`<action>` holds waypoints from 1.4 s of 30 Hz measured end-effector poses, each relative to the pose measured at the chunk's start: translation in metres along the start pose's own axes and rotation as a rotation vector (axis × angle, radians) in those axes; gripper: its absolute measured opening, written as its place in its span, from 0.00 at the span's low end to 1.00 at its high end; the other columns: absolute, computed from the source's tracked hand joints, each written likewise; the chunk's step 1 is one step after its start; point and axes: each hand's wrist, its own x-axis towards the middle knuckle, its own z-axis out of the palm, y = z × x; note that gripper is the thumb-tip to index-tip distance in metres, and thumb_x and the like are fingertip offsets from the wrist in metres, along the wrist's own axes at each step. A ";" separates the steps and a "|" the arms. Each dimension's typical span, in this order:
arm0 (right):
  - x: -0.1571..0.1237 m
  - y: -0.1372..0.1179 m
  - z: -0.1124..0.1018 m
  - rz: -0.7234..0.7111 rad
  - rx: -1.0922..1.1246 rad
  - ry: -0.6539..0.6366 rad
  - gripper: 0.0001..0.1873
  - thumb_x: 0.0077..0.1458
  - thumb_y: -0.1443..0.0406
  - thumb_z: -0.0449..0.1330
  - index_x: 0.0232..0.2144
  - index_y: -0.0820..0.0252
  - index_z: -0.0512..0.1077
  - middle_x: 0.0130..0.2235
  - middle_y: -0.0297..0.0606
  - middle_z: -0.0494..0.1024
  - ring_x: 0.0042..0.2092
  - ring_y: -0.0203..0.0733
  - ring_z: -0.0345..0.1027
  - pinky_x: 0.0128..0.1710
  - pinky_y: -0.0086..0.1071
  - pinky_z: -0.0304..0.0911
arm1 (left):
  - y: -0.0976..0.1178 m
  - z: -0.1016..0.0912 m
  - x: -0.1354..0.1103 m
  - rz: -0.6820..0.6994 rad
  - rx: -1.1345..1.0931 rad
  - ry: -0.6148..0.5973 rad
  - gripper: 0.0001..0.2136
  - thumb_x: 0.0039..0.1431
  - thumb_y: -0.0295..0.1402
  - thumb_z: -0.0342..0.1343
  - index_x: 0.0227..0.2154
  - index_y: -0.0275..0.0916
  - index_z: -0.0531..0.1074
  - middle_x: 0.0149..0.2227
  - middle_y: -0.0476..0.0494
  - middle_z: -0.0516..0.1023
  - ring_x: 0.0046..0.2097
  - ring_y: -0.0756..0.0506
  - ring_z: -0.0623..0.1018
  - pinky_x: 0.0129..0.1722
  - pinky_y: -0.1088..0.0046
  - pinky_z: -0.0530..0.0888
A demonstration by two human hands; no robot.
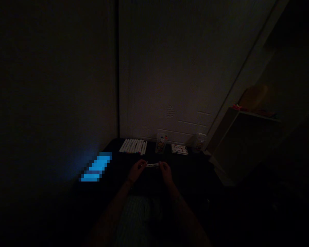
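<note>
White marker [152, 165] is held level between the two hands, above the near middle of the dark table [193, 178], its long axis running left to right. Its left end is pinched by the fingertips of the left hand [137, 169], its right end by those of the right hand [166, 170], so neither hand is nearer. Both forearms are stretched forward from the near edge, angled inward, with fingers curled toward each other; whether a cap is being gripped cannot be told in the dimness. Beyond, a row of markers [134, 146] is laid far left, and a clear cup [160, 144] is stood farther right.
</note>
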 end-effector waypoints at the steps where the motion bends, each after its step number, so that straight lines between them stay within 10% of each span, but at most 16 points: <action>1: 0.001 0.000 0.000 0.004 0.002 -0.002 0.20 0.48 0.49 0.51 0.27 0.59 0.69 0.27 0.34 0.72 0.32 0.36 0.64 0.33 0.27 0.58 | -0.001 0.000 0.000 0.002 -0.002 -0.002 0.19 0.48 0.49 0.47 0.30 0.38 0.70 0.26 0.51 0.70 0.30 0.50 0.68 0.31 0.77 0.64; 42: 0.002 0.003 -0.008 0.004 0.117 0.055 0.24 0.50 0.49 0.48 0.31 0.61 0.72 0.27 0.35 0.74 0.29 0.36 0.65 0.32 0.28 0.58 | 0.010 0.001 -0.007 -0.021 -0.018 0.005 0.17 0.52 0.49 0.42 0.26 0.39 0.64 0.19 0.54 0.64 0.24 0.53 0.64 0.27 0.79 0.63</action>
